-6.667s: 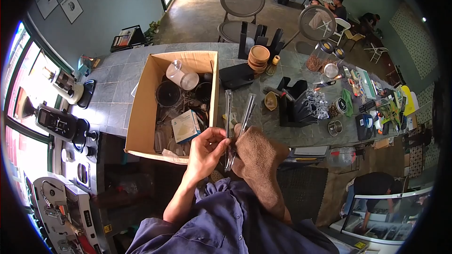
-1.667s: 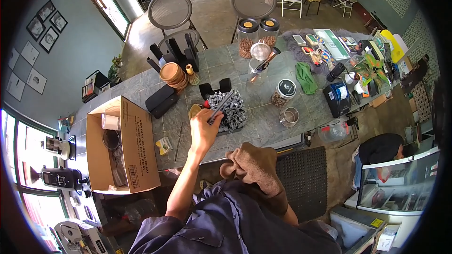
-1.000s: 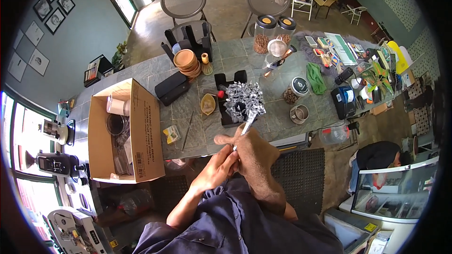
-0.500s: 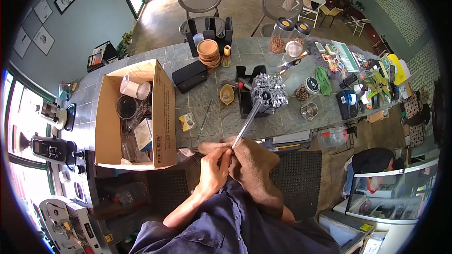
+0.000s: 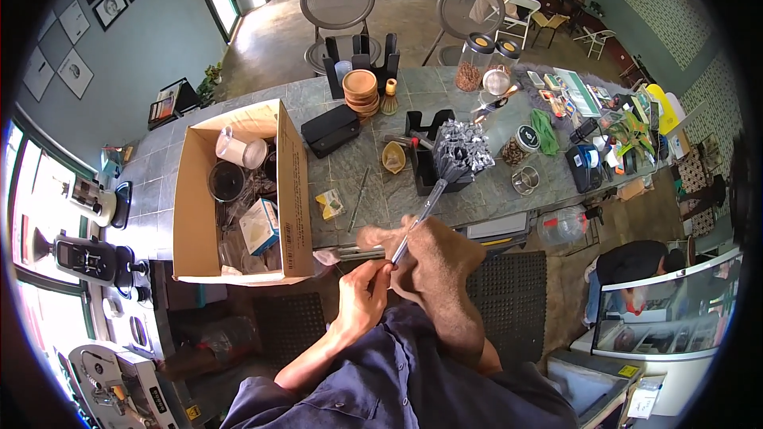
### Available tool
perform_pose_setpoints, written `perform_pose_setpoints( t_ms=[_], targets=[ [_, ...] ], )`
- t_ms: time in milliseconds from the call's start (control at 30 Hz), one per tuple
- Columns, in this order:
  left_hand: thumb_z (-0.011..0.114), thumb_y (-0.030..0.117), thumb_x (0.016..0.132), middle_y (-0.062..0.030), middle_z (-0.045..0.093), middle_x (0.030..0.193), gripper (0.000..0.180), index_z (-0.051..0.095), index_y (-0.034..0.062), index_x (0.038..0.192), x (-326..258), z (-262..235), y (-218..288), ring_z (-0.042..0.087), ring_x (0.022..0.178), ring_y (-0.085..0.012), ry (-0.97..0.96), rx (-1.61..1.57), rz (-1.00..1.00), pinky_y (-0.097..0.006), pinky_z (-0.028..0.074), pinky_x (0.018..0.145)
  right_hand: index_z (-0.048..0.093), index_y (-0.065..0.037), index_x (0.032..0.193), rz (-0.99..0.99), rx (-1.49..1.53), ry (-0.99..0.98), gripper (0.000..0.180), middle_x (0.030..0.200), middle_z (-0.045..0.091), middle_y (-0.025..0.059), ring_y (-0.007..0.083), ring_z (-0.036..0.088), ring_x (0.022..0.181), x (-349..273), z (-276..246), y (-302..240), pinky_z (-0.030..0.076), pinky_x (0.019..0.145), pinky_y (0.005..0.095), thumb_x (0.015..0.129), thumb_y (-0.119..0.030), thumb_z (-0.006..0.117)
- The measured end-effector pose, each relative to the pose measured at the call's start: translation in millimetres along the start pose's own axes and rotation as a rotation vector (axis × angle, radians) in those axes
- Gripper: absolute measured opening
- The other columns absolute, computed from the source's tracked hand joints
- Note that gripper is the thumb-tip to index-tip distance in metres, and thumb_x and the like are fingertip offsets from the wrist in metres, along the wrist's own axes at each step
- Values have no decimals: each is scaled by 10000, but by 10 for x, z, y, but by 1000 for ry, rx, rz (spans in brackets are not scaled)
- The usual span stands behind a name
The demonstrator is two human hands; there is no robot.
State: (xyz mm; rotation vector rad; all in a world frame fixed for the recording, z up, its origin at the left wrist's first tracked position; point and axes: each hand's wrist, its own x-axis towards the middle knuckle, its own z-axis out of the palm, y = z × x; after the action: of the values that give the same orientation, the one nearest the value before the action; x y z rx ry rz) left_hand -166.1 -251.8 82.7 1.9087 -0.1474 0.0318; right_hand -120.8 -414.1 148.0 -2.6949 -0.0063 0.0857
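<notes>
My left hand (image 5: 366, 294) pinches the lower end of a long, thin silver-grey shaft (image 5: 413, 230) between thumb and fingers. A brown cloth (image 5: 441, 270) covers my right hand, whose fingers are hidden; only part of that forearm (image 5: 490, 357) shows. The cloth lies against the shaft. Beyond, the shaft's far end meets a cluster of jagged silvery pieces (image 5: 465, 147) on dark thin stems, above a black holder (image 5: 425, 175). Whether shaft and cluster are joined I cannot tell.
An open cardboard box (image 5: 298, 214) of containers stands on the tiled counter at left. Near it are a black case (image 5: 331, 131), wooden coasters (image 5: 361, 89), a small yellow bowl (image 5: 393, 156) and a glass (image 5: 524, 180). At right a person (image 5: 632, 270) bends beside a glass display case (image 5: 668, 314).
My left hand has come slightly down and away from the brown cloth, still gripping the shaft. The cloth has shifted a little right. The whole view has turned slightly.
</notes>
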Motion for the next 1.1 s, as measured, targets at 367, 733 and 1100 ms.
perform_pose_setpoints(
  t_ms=[367, 733, 1100],
  targets=[
    [651, 38, 1015, -126, 655, 747, 100, 732, -19, 1028, -160, -125, 37, 643, 636, -218, 12, 43, 139, -346, 512, 607, 778, -101, 956, 245, -271, -108, 201, 1048, 786, 146, 278, 763, 1061, 235, -486, -350, 623, 785, 421, 803, -222, 731],
    [634, 68, 1049, -69, 662, 701, 146, 732, -31, 1008, -157, 79, 49, 609, 590, -103, 125, -32, 25, -288, 496, 553, 607, 8, 956, -48, -680, 186, 210, 890, 636, 121, 293, 699, 734, 383, 93, -16, 553, 634, 372, 931, -186, 684],
    [843, 80, 896, -94, 724, 949, 294, 761, -12, 1163, 301, -21, 502, 723, 837, -144, 112, -29, 124, -281, 589, 688, 756, -118, 819, -63, -288, -100, 165, 825, 752, 66, 269, 767, 787, -205, -123, -67, 524, 568, 426, 849, -276, 724]
  ],
)
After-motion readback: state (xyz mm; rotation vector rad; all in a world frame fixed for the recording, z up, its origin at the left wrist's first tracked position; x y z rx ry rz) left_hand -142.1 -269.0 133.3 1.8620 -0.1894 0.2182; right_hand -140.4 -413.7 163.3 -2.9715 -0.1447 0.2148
